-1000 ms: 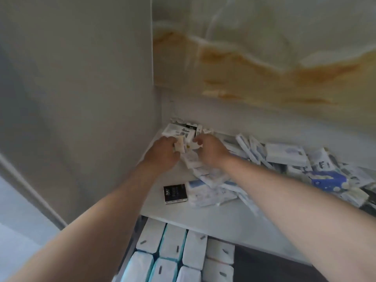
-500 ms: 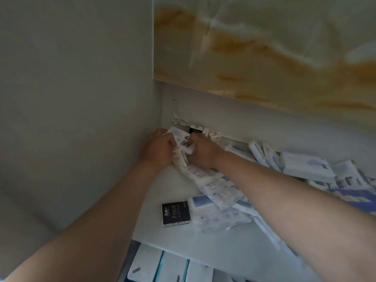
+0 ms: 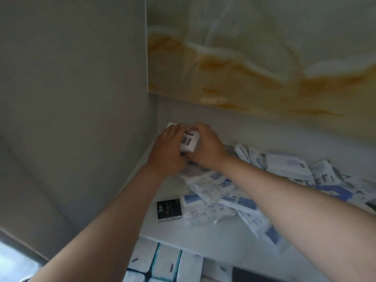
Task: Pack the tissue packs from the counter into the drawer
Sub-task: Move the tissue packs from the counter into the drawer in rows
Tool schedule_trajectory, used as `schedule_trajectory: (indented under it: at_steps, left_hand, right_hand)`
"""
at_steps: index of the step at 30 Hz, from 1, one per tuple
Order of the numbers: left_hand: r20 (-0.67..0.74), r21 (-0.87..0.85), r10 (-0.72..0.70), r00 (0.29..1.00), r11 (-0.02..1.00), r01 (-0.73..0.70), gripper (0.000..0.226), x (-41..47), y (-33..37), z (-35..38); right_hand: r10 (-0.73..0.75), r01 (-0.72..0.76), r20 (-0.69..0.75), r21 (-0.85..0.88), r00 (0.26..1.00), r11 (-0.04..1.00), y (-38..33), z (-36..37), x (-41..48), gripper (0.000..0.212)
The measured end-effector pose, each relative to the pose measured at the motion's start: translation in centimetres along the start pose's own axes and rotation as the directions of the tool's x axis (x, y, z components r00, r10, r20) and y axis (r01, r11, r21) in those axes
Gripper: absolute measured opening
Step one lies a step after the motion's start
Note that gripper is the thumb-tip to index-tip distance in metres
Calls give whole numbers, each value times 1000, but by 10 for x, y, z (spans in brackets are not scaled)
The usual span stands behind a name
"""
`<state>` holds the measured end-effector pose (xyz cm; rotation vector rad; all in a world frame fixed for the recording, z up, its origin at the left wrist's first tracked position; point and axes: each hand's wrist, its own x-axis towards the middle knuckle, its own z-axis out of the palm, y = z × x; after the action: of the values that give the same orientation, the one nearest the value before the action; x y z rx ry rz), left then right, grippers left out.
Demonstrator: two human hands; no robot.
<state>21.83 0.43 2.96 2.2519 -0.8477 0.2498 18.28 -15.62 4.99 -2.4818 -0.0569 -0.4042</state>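
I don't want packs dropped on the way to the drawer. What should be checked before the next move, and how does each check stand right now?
1. Both hands on the white pack: left hand and right hand hold it between them, ok.
2. Pack lifted off the counter: hands hide its underside, cannot tell.
3. Only one pack in the grip: cannot tell.
4. Room in the drawer: bare dark floor shows on its right, ok.
5. Low way to the drawer free: black pack and loose pile lie between, not ok; probably lift over them.
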Motion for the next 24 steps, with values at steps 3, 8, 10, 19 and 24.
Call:
schedule_trajectory:
  at_steps: [3, 8, 10, 19, 24]
  left_hand:
    - [106, 83, 74, 992, 993, -83, 101, -13, 20, -10]
    - [282, 152, 57, 958, 983, -103, 113, -51, 56, -18]
    - [319, 74, 61, 946, 993, -89, 107, -66, 75, -20]
    - [285, 65, 101, 953, 990, -125, 91, -143, 148, -6]
    - [438, 83, -3, 899, 996, -37, 90, -186, 182, 4]
  right_hand:
    - [-5, 9, 43, -110, 999, 994, -18, -31, -40, 81]
    - [1, 0, 64, -18, 998, 1000, -28, -57, -112, 78]
    - [6, -11, 81, 73, 997, 997, -27, -65, -137, 79]
    - [234, -281, 256, 165, 938, 946, -23, -113, -248, 111]
    - [337, -437, 449, 137, 827, 889, -30, -127, -284, 112]
